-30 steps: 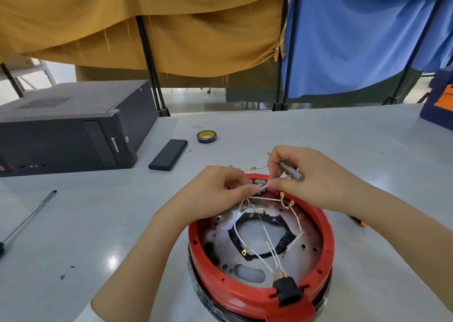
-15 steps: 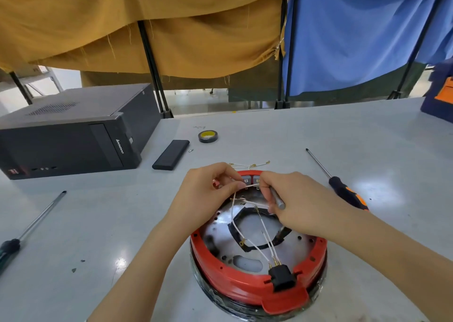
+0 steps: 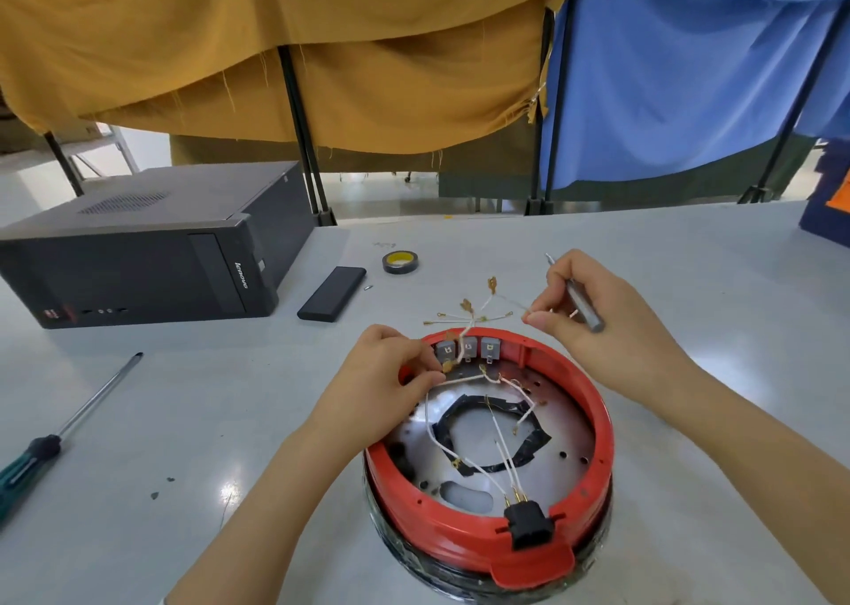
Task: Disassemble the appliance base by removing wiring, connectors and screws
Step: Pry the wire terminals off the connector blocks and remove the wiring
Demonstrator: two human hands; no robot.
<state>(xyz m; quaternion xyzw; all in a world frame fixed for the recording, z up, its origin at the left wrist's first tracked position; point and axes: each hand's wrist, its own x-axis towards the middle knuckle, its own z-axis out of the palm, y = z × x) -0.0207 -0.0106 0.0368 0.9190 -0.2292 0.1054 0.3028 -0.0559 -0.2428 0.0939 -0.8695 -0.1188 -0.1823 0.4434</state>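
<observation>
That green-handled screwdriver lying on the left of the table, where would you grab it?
Grip the green-handled screwdriver by its thick handle, coming from above on the near left. It lies flat with bare table around it, handle toward the person and thin metal shaft pointing away, so the handle is the widest hold.

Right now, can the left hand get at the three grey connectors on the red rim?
Probably yes. The left hand already pinches a wire right beside the grey connectors, which sit exposed inside the red rim; only loose white wires cross them.
</observation>
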